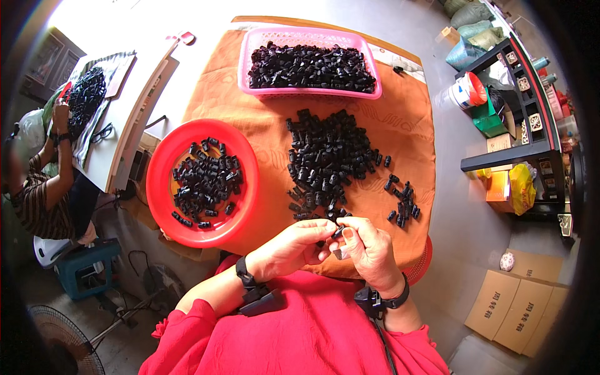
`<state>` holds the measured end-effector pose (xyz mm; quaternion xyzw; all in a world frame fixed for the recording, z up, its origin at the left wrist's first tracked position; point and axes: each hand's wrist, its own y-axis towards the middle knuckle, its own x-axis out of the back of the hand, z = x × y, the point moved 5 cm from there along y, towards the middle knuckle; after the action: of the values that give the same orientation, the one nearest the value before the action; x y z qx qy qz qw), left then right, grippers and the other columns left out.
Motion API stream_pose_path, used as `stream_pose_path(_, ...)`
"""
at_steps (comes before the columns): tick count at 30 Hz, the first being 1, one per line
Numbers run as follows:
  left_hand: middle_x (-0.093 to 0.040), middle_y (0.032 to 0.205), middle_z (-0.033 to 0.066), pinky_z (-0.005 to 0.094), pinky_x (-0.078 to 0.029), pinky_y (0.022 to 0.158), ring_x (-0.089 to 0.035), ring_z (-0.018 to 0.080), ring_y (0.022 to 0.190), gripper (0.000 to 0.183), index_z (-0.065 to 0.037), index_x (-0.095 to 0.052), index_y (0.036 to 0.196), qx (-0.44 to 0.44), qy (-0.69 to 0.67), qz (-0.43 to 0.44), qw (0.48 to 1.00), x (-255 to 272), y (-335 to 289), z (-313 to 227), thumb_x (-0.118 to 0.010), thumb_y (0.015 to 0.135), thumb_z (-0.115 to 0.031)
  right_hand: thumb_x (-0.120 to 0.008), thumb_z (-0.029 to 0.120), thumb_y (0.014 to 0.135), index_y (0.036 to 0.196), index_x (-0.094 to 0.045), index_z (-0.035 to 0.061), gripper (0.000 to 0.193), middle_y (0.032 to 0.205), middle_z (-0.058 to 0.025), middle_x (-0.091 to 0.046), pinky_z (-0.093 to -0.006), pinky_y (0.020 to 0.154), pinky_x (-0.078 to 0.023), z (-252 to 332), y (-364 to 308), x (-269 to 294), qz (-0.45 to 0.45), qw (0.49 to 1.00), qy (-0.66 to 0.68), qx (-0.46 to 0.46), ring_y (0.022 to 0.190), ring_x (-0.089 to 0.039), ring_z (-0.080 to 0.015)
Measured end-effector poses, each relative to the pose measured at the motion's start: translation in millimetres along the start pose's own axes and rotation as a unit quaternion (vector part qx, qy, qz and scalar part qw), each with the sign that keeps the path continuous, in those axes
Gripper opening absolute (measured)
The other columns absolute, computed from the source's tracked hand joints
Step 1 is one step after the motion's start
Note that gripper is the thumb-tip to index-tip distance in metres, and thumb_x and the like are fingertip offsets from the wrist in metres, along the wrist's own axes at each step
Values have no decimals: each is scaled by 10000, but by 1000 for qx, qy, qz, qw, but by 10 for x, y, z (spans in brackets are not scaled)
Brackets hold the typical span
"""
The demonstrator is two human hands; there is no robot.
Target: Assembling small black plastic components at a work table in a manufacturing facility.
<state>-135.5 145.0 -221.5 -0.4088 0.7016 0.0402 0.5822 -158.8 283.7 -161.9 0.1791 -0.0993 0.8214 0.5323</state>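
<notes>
Close in front of the red top [294,331], both hands met over the near edge of the orange cloth [406,144], around a small black piece [338,232]. The left hand [307,242] was closed on one end of it with thumb and fingers, the right hand [369,249] pinched it from the other side; so small a part probably needed fingertips from both sides to be steadied. Whether the curled fingers hid more parts, I could not tell. Just beyond the fingertips began the loose pile of black pieces [325,159], presumably heaped there for a short reach. A small cluster of black pieces [405,206] lay to the right, apart from the pile and near the cloth's right edge, so a sleeve passing there could have knocked some off. On the left, the red basin [160,187] held more pieces and overlapped the cloth's left edge; what bore it was hidden. Strips of cloth between basin and pile, and between pile and right edge, gave the hands sideways room. Farthest off, the pink basket [312,92], filled with black parts, stood near the table's far edge [294,21], perhaps to leave the middle for handling.
</notes>
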Motion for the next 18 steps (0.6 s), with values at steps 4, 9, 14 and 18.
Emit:
stream_pose_path(4,-610,898,-37,187,-407,606,-508,46,717,204,-99,-635,1034,14,-5,-6,1000,18,5,23,-595,992,-294,-577,104,989,1130,-584,-3,177,794,-112,-701,-300,598,-559,-87,-20,-29,-9,999,13,-42,690,-721,-195)
stream_pose_path(9,-579,847,-54,186,-368,573,-495,26,691,182,-128,-603,944,-19,27,-25,999,47,19,35,-590,997,-301,-565,120,998,1090,-598,17,142,750,-95,-696,-300,569,-543,-70,-18,-37,22,998,-27,-54,670,-718,-191)
stream_pose_path(14,-560,817,-54,194,-358,557,-495,27,677,197,-127,-584,913,-5,59,-26,998,49,11,63,-587,999,-304,-531,168,1021,1044,-604,37,153,721,-91,-690,-295,555,-534,-99,-24,-63,6,997,-41,-65,664,-720,-183)
stream_pose_path(18,-562,809,-50,199,-350,556,-497,36,671,199,-117,-595,935,14,42,-32,998,22,-4,68,-581,1000,-304,-504,202,1038,1041,-606,27,202,757,-94,-699,-290,546,-531,-98,-29,-73,18,996,3,-88,668,-723,-174)
